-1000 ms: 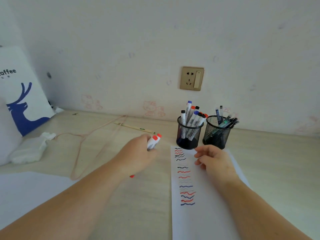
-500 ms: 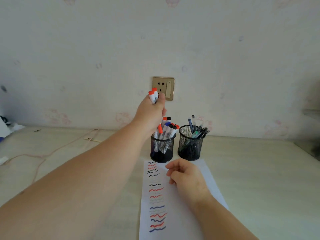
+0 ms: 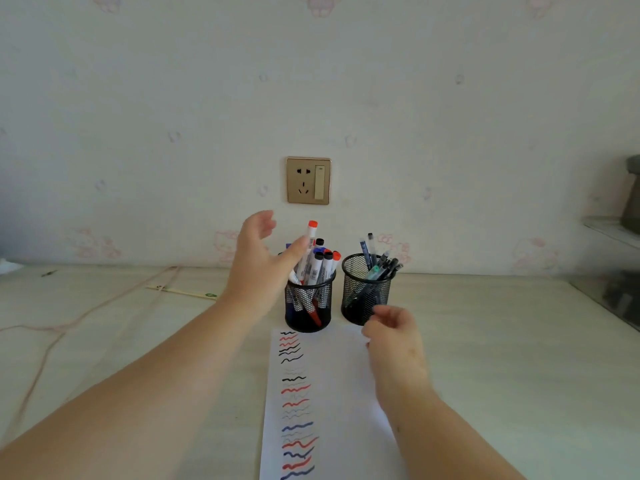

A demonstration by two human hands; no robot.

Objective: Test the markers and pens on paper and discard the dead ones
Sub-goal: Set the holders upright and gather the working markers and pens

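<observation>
A gold socket [image 3: 308,180] with a switch sits on the pale wall [image 3: 450,116], which bears faint pink cartoon prints. On the light bench [image 3: 502,341], a thin pink cord [image 3: 69,323] trails at left beside a pale ruler [image 3: 183,292]. A shelf [image 3: 613,230] shows at right.

1. The markers [image 3: 317,263] have white bodies and red, black or blue caps; they stand tilted in the left black mesh cup [image 3: 308,308].
2. One red-capped marker [image 3: 310,237] stands taller than the others.
3. The thin dark pens [image 3: 375,263] lean in the right mesh cup [image 3: 363,294].
4. The paper [image 3: 341,403] lies before both cups and carries red, black and blue wavy lines.
</observation>
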